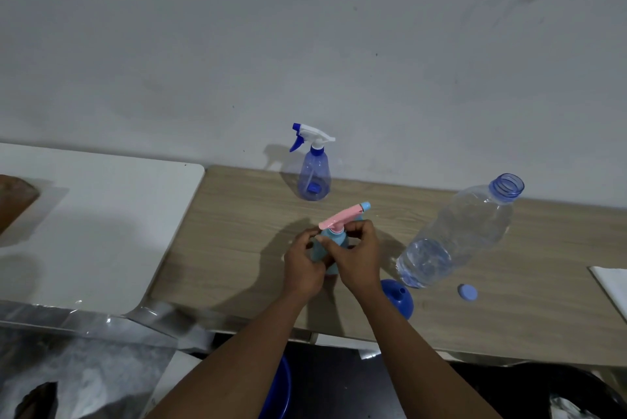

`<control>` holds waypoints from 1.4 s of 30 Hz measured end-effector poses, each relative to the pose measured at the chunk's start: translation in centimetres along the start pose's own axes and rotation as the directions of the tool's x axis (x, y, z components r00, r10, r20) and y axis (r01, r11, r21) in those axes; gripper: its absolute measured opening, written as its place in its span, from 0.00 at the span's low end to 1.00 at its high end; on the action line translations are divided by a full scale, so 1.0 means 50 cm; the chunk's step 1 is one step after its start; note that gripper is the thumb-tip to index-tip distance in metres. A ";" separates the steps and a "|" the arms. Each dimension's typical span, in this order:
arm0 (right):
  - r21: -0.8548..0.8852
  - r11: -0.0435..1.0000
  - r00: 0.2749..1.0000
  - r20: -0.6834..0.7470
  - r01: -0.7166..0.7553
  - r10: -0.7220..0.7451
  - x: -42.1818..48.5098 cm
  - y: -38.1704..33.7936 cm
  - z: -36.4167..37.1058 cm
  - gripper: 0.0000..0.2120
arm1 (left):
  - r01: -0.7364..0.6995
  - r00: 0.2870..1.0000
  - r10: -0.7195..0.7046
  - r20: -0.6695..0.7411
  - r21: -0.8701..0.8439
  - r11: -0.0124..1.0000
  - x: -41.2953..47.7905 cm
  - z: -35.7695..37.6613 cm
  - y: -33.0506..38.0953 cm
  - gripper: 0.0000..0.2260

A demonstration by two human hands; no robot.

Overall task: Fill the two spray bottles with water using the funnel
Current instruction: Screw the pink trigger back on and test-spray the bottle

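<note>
A light-blue spray bottle (334, 244) with a pink trigger head stands at the middle of the wooden table (237, 232). My left hand (303, 266) wraps its body. My right hand (356, 255) grips its neck just under the pink head. A second, clear blue spray bottle (314, 174) with a white and blue head stands by the wall, behind the first. An uncapped clear water bottle (454, 235), partly full, stands to the right. The blue funnel (398, 296) lies on the table beside my right wrist. A blue cap (467, 292) lies near it.
A white table (95, 215) adjoins on the left, with a brown object (15, 198) at its edge. A white sheet (610, 286) lies at the far right. A blue basin (278, 388) shows below the table's front edge. A grey wall rises close behind.
</note>
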State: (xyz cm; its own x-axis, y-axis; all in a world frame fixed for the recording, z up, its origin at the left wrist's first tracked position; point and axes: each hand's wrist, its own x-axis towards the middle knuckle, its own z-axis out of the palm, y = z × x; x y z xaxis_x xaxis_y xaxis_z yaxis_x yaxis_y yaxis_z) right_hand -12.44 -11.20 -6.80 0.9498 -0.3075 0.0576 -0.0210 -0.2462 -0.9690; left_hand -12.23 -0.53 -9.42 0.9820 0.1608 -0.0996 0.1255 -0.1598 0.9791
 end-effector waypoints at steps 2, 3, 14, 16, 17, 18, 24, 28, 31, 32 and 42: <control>-0.001 1.000 1.000 0.011 0.017 -0.017 -0.004 0.006 -0.001 0.22 | -0.010 1.000 0.010 0.001 -0.016 1.000 0.001 0.001 -0.002 0.19; -0.017 0.999 0.999 0.018 0.036 -0.036 -0.006 0.007 -0.002 0.22 | -0.011 1.000 0.011 0.008 -0.019 1.000 0.001 0.002 -0.002 0.19; -0.021 0.999 0.999 -0.037 0.027 -0.028 -0.015 0.018 -0.008 0.16 | 0.025 0.999 -0.025 0.022 -0.004 1.000 0.002 0.001 -0.003 0.21; -0.087 0.994 0.997 0.020 0.071 -0.069 -0.009 0.022 0.000 0.15 | 0.026 0.999 -0.025 0.019 -0.013 1.000 0.002 0.002 -0.002 0.20; -0.116 0.990 0.997 0.043 0.076 -0.071 -0.007 0.021 0.005 0.13 | 0.029 0.999 -0.028 0.025 -0.027 0.999 0.004 0.002 -0.002 0.20; -0.136 0.988 0.997 0.045 0.070 -0.064 -0.004 0.020 0.010 0.12 | 0.033 0.999 -0.032 0.029 -0.039 0.999 0.005 0.002 -0.003 0.20; -0.043 0.997 0.996 -0.063 -0.064 0.061 0.004 0.004 0.017 0.16 | 0.022 0.998 -0.023 0.059 0.010 1.000 0.010 -0.004 -0.004 0.21; -0.094 0.995 0.997 0.081 0.028 -0.020 -0.003 0.015 0.005 0.13 | -0.041 0.995 0.035 0.093 0.055 0.998 0.025 -0.010 -0.008 0.23; -0.095 0.995 0.999 0.028 0.024 -0.021 -0.001 0.025 0.007 0.12 | -0.081 0.992 0.068 0.102 0.127 0.989 0.029 -0.011 -0.015 0.25; -0.079 0.997 1.000 -0.006 0.002 -0.003 0.000 0.023 0.011 0.13 | -0.085 0.992 0.071 0.102 0.140 0.986 0.029 -0.011 -0.017 0.25; -0.103 0.995 0.990 0.138 0.006 0.008 0.004 0.030 0.002 0.14 | -0.039 0.994 0.029 0.102 0.098 0.994 0.040 -0.013 -0.027 0.26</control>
State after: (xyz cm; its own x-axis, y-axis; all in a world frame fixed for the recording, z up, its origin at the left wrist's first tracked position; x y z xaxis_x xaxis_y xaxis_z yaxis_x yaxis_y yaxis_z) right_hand -12.24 -11.54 -8.29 0.9837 -0.1793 0.0162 -0.0468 -0.3412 -0.9388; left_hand -10.53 0.66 -10.82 0.9945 0.0562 -0.0886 0.1003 -0.2603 0.9603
